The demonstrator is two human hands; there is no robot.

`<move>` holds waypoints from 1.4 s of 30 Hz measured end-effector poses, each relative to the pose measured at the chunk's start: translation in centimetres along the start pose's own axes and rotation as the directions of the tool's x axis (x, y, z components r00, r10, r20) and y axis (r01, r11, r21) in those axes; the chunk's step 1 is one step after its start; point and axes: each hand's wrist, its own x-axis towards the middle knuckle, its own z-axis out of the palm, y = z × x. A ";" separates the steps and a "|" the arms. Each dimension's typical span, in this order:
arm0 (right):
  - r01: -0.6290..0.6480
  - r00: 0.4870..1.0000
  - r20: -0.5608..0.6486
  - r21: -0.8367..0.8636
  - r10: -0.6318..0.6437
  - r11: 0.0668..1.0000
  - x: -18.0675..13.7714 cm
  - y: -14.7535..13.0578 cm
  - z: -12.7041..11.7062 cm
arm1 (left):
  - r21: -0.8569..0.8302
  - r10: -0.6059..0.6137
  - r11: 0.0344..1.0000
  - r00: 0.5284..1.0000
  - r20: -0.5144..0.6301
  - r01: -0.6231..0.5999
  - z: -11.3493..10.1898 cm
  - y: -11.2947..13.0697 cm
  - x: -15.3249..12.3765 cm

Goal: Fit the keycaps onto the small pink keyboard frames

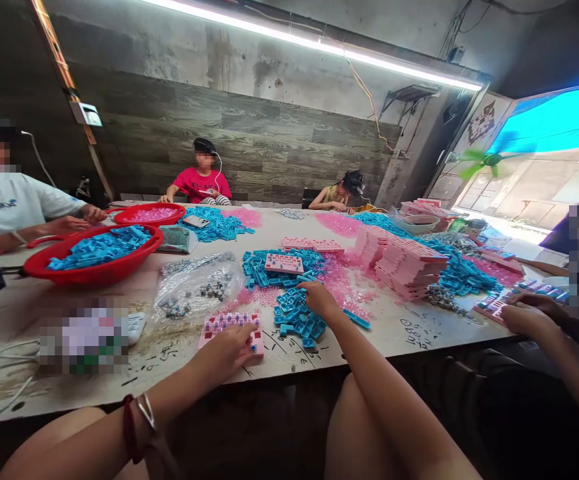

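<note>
My left hand [226,350] rests over the near right part of a pink plastic board [204,339], its fingers curled on the board's edge. Small clear-pinkish caps stand in rows on that board, and a blue bit shows beside my fingers. My right hand [320,300] reaches to the far side of a heap of blue plastic pieces [302,319], fingers bent together; whatever sits between the fingertips is hidden. Just beyond lies another pink board [284,263] on more blue pieces. Loose clear pink caps [342,283] spread to the right of my right hand.
A clear bag of small metallic parts [204,287] lies left of centre. Red baskets [94,273] hold blue and pink pieces. Stacked pink boards [409,267] stand to the right. A blurred device with cables [89,340] lies at left. Several co-workers sit round the table.
</note>
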 end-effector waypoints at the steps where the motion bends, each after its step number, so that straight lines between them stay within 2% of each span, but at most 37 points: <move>1: -0.002 1.000 0.002 -0.014 0.002 1.000 0.2 0.1 0.4 | -0.001 0.008 1.000 1.000 -0.004 -0.008 0.0 0.1 0.0; 6: -0.010 1.000 0.014 -0.050 0.011 0.999 1.0 0.8 1.7 | -0.132 -0.002 0.991 0.999 -0.041 -0.004 -1.7 0.6 -0.2; 9: 0.007 1.000 0.010 -0.045 -0.006 0.999 1.1 0.9 2.0 | -0.216 -0.059 0.976 0.977 -0.204 0.014 -4.0 -0.4 -0.5; 12: 0.044 0.999 -0.002 -0.029 -0.044 0.999 1.3 1.2 2.1 | -0.221 -0.189 0.970 0.875 -0.445 0.098 -6.6 -2.7 -1.3; 14: 0.084 0.996 -0.027 -0.047 -0.085 0.995 1.5 1.6 2.3 | -0.214 -0.268 0.960 0.808 -0.525 0.179 -7.8 -4.5 -2.2; 15: 0.120 0.992 -0.043 -0.051 -0.122 0.992 1.7 1.7 2.6 | -0.208 -0.294 0.955 0.793 -0.533 0.214 -8.1 -5.3 -2.7; 18: 0.179 0.982 -0.054 -0.076 -0.184 0.981 1.9 1.7 3.5 | -0.161 -0.311 0.951 0.814 -0.491 0.266 -7.9 -7.0 -4.1; 22: 0.107 0.994 -0.006 -0.165 -0.110 0.980 1.8 0.9 4.5 | -0.093 -0.276 0.961 0.863 -0.422 0.262 -6.9 -7.5 -5.2; 28: 0.157 0.987 -0.010 -0.163 -0.161 0.974 1.4 -0.4 3.9 | -0.084 -0.299 0.953 0.857 -0.420 0.291 -6.5 -7.1 -5.5; 33: 0.087 0.987 -0.114 -0.203 -0.112 0.975 1.3 -1.3 2.9 | -0.064 -0.279 0.959 0.875 -0.395 0.277 -6.5 -6.5 -4.8; 35: 0.103 0.981 -0.146 -0.177 -0.129 0.979 1.3 -1.6 2.8 | -0.058 -0.266 0.963 0.883 -0.386 0.264 -6.4 -6.3 -4.6; 38: 0.226 0.974 0.024 -0.085 -0.224 0.971 1.3 -1.8 3.1 | -0.041 -0.258 0.964 0.886 -0.385 0.263 -6.3 -6.3 -4.2; 39: 0.195 0.979 0.063 -0.069 -0.191 0.978 1.3 -1.8 3.3 | -0.037 -0.254 0.965 0.888 -0.383 0.260 -6.2 -6.4 -4.0; 42: 0.075 0.997 0.036 -0.094 -0.072 0.993 1.4 -1.6 3.6 | -0.039 -0.244 0.968 0.894 -0.376 0.247 -6.1 -6.7 -3.6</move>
